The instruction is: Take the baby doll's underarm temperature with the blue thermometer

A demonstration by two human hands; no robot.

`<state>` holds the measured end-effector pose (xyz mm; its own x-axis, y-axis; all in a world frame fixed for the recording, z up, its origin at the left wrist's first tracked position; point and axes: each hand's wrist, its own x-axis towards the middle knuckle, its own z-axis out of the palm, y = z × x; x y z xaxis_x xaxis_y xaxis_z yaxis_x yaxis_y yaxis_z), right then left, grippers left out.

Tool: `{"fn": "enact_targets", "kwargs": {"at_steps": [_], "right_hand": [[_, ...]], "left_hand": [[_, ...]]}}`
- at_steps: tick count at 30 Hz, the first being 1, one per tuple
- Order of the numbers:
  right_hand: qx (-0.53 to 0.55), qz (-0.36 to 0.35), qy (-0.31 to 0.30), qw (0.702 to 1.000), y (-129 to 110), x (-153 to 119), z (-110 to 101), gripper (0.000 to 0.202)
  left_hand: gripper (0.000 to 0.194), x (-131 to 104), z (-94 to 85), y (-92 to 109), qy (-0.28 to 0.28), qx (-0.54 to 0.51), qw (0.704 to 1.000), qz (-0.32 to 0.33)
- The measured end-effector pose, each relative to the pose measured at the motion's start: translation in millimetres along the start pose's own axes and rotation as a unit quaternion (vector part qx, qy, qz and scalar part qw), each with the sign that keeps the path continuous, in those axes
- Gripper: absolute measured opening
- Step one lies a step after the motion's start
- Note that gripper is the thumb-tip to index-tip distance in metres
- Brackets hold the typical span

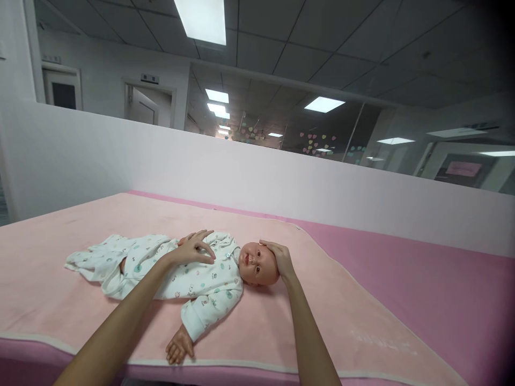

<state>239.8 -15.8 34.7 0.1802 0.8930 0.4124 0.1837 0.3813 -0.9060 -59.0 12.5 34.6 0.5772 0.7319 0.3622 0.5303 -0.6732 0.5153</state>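
Lying on its back on a peach sheet (pixel 354 316), a baby doll (pixel 177 279) in a white printed outfit (pixel 225 303) stretches across the view, its bald head (pixel 257 268) toward the right. The person's right hand (pixel 282 258) is cupped against the crown, fingers extended, gripping nothing. The left hand (pixel 191 251) is over the chest, fingers and thumb curved apart and not clenched; whether it presses on the cloth cannot be told.

The likeliest trouble is at the head: only one side is cupped, so a push from that palm could roll the face sideways or bend the neck. The left fingertips, close to the collar, might snag the loose fabric and drag the torso askew. One doll hand (pixel 179 344) lies palm up near the sheet's front edge, where a sweeping left forearm could catch it. The sheet itself could ruffle if the body were slid.
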Motion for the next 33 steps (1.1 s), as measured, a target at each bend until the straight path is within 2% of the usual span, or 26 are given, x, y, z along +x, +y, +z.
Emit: {"fn": "enact_targets", "kwargs": {"at_steps": [4, 7, 9, 12, 14, 16, 20, 22, 27, 31, 33], "right_hand": [[-0.009, 0.007, 0.09, 0.996, 10, 6, 1, 0.025], [-0.052, 0.0, 0.147, 0.988, 12, 5, 2, 0.028], [-0.113, -0.04, 0.197, 0.973, 9, 1, 4, 0.03], [-0.245, -0.175, 0.23, 0.925, 0, -9, 12, 0.026], [-0.327, -0.262, 0.195, 0.887, -6, -18, 24, 0.021], [-0.392, -0.32, 0.123, 0.854, -8, -27, 41, 0.021], [-0.478, -0.395, -0.024, 0.784, -3, -41, 80, 0.021], [-0.508, -0.405, -0.049, 0.758, 0, -44, 94, 0.021], [-0.558, -0.366, -0.003, 0.745, 0, -46, 103, 0.021], [-0.577, -0.357, -0.036, 0.733, -2, -46, 100, 0.021], [-0.572, -0.358, -0.051, 0.736, -2, -46, 100, 0.02]], "left_hand": [[0.029, 2, 3.5, 4, 0.042, 0.001, 0.998, -0.043], [0.03, 2, 5.4, 8, 0.044, 0.023, 0.997, -0.052], [0.029, 1, 7.3, 10, 0.033, 0.038, 0.998, -0.043], [0.029, 4, 12.9, 8, 0.044, 0.018, 0.997, -0.056], [0.028, 9, 17.1, 4, 0.069, -0.022, 0.994, -0.079], [0.028, 14, 19.7, 1, 0.102, -0.064, 0.988, -0.099], [0.029, 17, 18.0, 2, 0.136, -0.119, 0.978, -0.101], [0.03, 16, 15.4, 5, 0.136, -0.138, 0.976, -0.098], [0.034, 13, 12.4, 13, 0.13, -0.174, 0.97, -0.113], [0.039, 14, 14.9, 11, 0.136, -0.2, 0.963, -0.115], [0.04, 16, 17.9, 6, 0.141, -0.209, 0.962, -0.105]]}}
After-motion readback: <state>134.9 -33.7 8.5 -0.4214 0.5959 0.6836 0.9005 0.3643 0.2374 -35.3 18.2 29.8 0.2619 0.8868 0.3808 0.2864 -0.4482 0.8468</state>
